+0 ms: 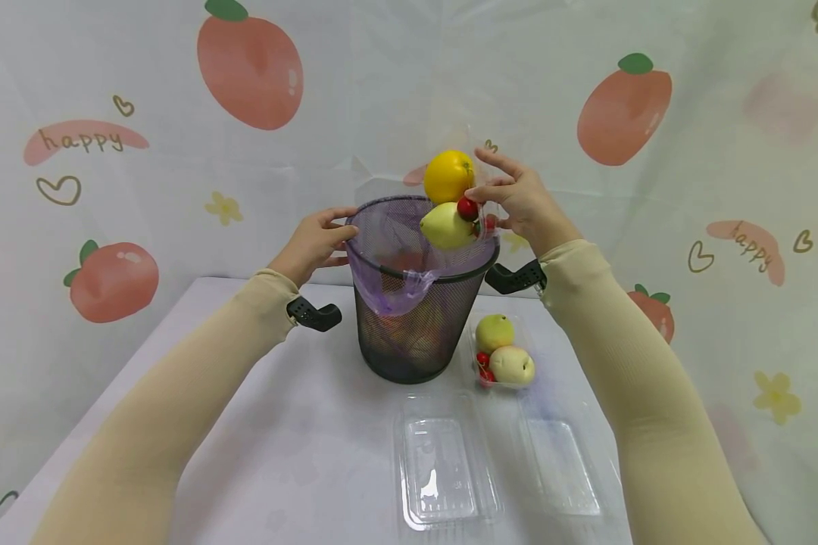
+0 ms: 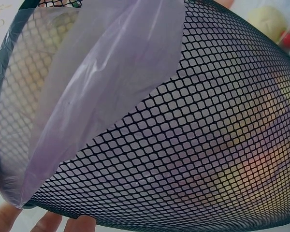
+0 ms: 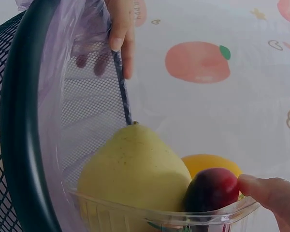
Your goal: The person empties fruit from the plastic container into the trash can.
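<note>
Over the right side of the open bin (image 1: 382, 356), my right hand (image 1: 528, 200) pinches the edge of a clear tub (image 3: 130, 210), the thumb on its fruit side, the forefinger reaching out straighter. Just how my lower fingers close round the plastic I cannot tell. My thumb tip meets a dark red fruit (image 3: 213, 189), or sits just beside it. The tub is tipped toward the bin's mouth, and a yellow pear (image 1: 446, 225) and an orange-yellow fruit (image 1: 448, 176) lean at its open side, the orange one above.

Across the mouth, my left hand (image 1: 316, 242) grips the bin's rim, fingers spread a little along it. A purple liner (image 1: 398, 299) folds over that rim, and through the black mesh I see blurred red and yellow shapes.

On the white table (image 1: 279, 454), just right of the bin, a second tub (image 1: 511, 385) holds a greenish-yellow pear (image 1: 494, 333), a pale round fruit (image 1: 513, 366) and small red ones (image 1: 483, 359). Nearer me lie a clear container (image 1: 443, 462) and, beside it, another clear piece (image 1: 562, 469). Behind everything hangs a white cloth (image 1: 382, 76) printed with fruit and hearts.
</note>
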Motion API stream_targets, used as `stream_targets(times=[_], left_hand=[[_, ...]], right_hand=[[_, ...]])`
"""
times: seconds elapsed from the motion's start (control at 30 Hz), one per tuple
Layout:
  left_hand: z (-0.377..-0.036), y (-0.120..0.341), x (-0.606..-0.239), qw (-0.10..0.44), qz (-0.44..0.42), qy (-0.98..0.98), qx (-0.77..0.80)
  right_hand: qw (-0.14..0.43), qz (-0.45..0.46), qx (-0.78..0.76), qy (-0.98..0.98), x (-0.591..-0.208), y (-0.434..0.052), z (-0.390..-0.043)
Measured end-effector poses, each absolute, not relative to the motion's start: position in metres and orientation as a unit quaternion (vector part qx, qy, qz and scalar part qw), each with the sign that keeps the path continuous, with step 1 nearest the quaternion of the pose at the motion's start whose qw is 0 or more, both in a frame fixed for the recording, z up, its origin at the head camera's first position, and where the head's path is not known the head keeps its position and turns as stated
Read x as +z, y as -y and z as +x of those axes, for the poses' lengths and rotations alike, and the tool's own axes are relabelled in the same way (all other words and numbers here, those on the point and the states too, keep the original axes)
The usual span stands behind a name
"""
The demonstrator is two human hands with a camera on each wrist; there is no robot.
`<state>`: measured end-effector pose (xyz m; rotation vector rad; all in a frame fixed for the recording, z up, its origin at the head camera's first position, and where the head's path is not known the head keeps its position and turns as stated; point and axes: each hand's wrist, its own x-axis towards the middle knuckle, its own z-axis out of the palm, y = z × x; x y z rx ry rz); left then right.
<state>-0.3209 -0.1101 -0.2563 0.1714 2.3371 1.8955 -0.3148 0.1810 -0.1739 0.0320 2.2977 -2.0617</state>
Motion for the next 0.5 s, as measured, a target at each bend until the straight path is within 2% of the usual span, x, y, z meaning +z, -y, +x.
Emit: stream_targets(times=[0.5], left_hand=[[-0.3212,0.1093,-0.2567,0.063,0.055,-0.771,0.631]], right_hand=[[-0.001,0.001,-0.651,-0.759,-0.1739,-0.1857,-0.3162]])
